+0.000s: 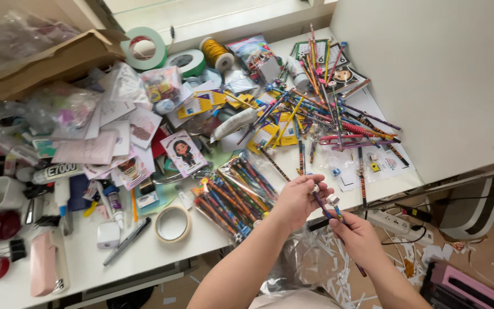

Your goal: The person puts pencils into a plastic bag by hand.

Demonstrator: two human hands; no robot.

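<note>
both hands, left hand (299, 197) and right hand (354, 236), pinch one pencil (327, 209) between them.

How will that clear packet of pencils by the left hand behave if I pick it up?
The packet of pencils should feel stiff lengthwise, since long pencils fill it. Its glossy film looks slippery, so it may slide in the left hand. Its near end overhangs the table edge, so a push could tip it off.

A green tape roll (144, 48) is seen at eleven o'clock on the white surface (144, 252), beside a cardboard box (47, 60). A spool of gold thread (216, 52) is placed at twelve. Loose pencils (333, 109) are heaped at one o'clock. A clear tape roll (173, 224) is laid near the centre, a power strip (393, 224) at four.
</note>
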